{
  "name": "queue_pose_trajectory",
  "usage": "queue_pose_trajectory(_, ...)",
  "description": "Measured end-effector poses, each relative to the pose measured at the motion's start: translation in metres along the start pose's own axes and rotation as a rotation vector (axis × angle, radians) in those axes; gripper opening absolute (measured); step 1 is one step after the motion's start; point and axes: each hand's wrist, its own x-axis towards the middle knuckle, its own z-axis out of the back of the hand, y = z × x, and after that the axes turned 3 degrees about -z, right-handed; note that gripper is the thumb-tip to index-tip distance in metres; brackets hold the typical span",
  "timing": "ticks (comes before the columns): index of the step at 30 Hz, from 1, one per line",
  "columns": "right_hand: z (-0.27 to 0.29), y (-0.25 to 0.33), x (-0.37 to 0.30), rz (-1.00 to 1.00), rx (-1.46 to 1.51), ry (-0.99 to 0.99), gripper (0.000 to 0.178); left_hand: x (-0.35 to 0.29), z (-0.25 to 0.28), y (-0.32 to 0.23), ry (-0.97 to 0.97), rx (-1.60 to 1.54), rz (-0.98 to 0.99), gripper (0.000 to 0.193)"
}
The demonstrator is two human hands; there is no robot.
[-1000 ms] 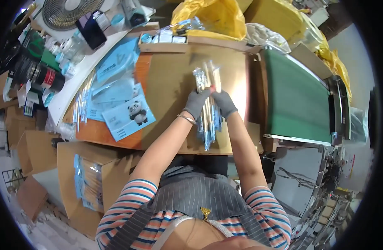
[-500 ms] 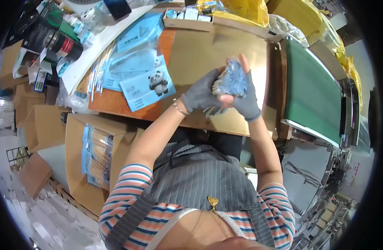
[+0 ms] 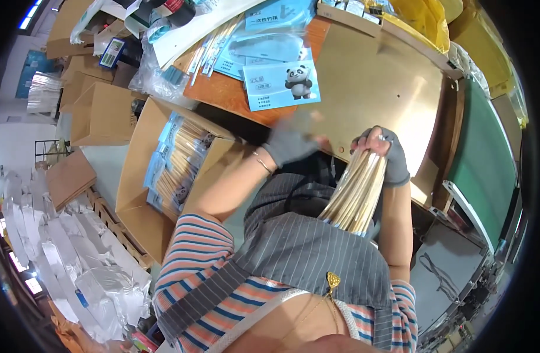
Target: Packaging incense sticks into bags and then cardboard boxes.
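My right hand (image 3: pixel 389 154), in a grey fingerless glove, is closed round the top of a bundle of wrapped chopsticks (image 3: pixel 358 191). The pale sticks hang down from the fist at the table's front edge, and their lower ends reach my striped apron. Smeared by motion, my left hand (image 3: pixel 295 140) is in a matching glove, apart from the bundle and just below the flat blue bags. Its fingers are too blurred to read. The nearest blue printed bag (image 3: pixel 282 85) has a panda picture and lies on the orange-brown wood.
To my left, an open cardboard box (image 3: pixel 142 162) holds several packs of chopsticks (image 3: pixel 185 159). A tan board (image 3: pixel 364 70) covers the table's middle. On the right runs a green belt surface (image 3: pixel 485 159). A small carton (image 3: pixel 352 17) and yellow plastic bags (image 3: pixel 426 23) sit at the back.
My view has turned toward the left. The bundle, earlier between both hands over the board, now hangs from the right hand alone. My left hand has come away from it.
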Motion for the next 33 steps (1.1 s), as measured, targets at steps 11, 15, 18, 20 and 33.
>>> queue_pose_trajectory(11, -0.008, -0.004, -0.006, -0.01, 0.05, -0.071, 0.016, -0.082, -0.001, 0.087, -0.094, 0.557, -0.308, 0.049)
queue_pose_trajectory(15, -0.018, 0.001, -0.002, 0.007, -0.077, 0.002, 0.018, -0.061, -0.005, 0.079, 0.008, 0.451, -0.171, 0.039)
queue_pose_trajectory(18, -0.014, 0.006, -0.006, -0.015, -0.073, -0.045, 0.02, -0.062, 0.008, 0.061, -0.02, 0.516, -0.307, 0.041)
queue_pose_trajectory(20, -0.012, 0.005, -0.008, 0.003, -0.033, -0.042, 0.017, -0.065, 0.009, 0.075, -0.083, 0.608, -0.385, 0.034)
queue_pose_trajectory(33, -0.037, 0.009, 0.015, -0.097, -0.257, -0.04, 0.058, 0.057, -0.054, 0.015, -0.271, -0.236, 0.089, 0.038)
